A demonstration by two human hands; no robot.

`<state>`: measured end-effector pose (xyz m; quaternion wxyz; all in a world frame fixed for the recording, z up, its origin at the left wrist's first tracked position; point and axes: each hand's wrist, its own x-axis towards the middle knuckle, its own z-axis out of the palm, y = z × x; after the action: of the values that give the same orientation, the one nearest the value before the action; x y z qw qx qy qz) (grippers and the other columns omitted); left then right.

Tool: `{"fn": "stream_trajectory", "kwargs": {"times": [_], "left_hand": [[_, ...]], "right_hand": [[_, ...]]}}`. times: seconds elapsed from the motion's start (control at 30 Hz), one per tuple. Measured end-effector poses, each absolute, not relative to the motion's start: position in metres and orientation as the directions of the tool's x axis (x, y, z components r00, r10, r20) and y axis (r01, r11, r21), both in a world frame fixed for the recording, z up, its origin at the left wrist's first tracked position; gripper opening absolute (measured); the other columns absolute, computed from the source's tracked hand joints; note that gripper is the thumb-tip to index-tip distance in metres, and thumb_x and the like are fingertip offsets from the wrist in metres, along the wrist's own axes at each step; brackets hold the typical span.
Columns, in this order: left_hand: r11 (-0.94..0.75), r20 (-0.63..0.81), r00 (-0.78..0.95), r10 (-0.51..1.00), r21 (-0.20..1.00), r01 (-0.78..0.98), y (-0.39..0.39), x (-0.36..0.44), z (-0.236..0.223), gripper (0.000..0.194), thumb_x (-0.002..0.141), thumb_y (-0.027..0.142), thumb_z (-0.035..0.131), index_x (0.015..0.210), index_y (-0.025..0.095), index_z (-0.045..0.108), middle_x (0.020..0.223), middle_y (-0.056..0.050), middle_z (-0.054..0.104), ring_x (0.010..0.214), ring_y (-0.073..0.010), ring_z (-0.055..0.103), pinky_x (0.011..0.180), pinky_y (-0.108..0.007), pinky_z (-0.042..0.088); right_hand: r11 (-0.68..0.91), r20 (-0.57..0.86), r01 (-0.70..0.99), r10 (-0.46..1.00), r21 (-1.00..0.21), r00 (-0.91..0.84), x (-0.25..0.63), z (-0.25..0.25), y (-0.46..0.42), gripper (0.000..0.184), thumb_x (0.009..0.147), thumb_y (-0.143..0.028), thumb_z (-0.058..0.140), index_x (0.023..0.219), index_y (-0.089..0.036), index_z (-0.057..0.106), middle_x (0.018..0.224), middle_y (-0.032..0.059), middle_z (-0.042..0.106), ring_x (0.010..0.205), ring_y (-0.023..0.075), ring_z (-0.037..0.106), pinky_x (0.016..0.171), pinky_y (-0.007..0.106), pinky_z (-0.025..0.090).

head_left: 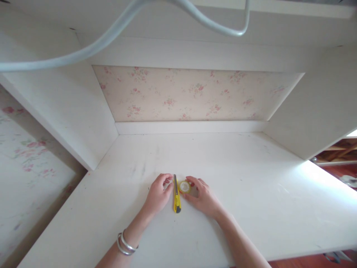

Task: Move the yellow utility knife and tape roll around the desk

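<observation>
A yellow box cutter (177, 197) lies on the white desk, blade end pointing away from me and dark end toward me. Just right of it is a small roll of tape (184, 187) with a yellowish rim and a white core. My right hand (203, 195) has its thumb and fingers around the right side of this roll. To the left of the cutter is my left hand (159, 193), its fingers curved and the thumb apart from the index finger. Those fingertips come close to the cutter's blade end; whether they touch it I cannot tell. Silver bangles (126, 243) circle my left wrist.
The white desk (223, 160) has side panels (309, 96) left and right and a floral-papered back (170, 96). Across the top runs a pale cable or tube (111, 33), close to the camera. Reddish flooring (309, 263) shows beyond the desk's edge.
</observation>
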<state>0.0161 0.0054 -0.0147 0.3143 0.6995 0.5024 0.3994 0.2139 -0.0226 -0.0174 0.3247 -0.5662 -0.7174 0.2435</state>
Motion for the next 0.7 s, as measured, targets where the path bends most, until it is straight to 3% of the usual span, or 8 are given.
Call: {"fn": "stream_trajectory", "kwargs": {"times": [0.33, 0.7], "left_hand": [[-0.112, 0.084, 0.087, 0.993, 0.916, 0.386, 0.0097, 0.015, -0.0153, 0.022, 0.08, 0.025, 0.054, 0.099, 0.018, 0.062, 0.097, -0.005, 0.067, 0.089, -0.0172, 0.063, 0.083, -0.031, 0.048], [-0.138, 0.105, 0.109, 0.988, 0.92, 0.366, 0.0106, 0.0159, -0.0196, 0.018, 0.081, 0.025, 0.053, 0.095, 0.019, 0.063, 0.096, -0.004, 0.067, 0.087, -0.017, 0.062, 0.08, -0.029, 0.047]], "right_hand": [[0.223, 0.211, 0.638, 0.973, -0.737, -0.095, 0.2177, -0.017, -0.0232, 0.041, 0.08, -0.041, 0.059, 0.117, -0.024, 0.053, 0.105, 0.007, 0.06, 0.087, 0.0174, 0.058, 0.075, 0.03, 0.047], [0.257, 0.237, 0.691, 0.963, -0.676, -0.126, 0.2135, -0.0264, -0.022, 0.046, 0.077, -0.047, 0.063, 0.116, -0.024, 0.053, 0.102, 0.0068, 0.061, 0.096, 0.0204, 0.058, 0.083, 0.034, 0.048]]}}
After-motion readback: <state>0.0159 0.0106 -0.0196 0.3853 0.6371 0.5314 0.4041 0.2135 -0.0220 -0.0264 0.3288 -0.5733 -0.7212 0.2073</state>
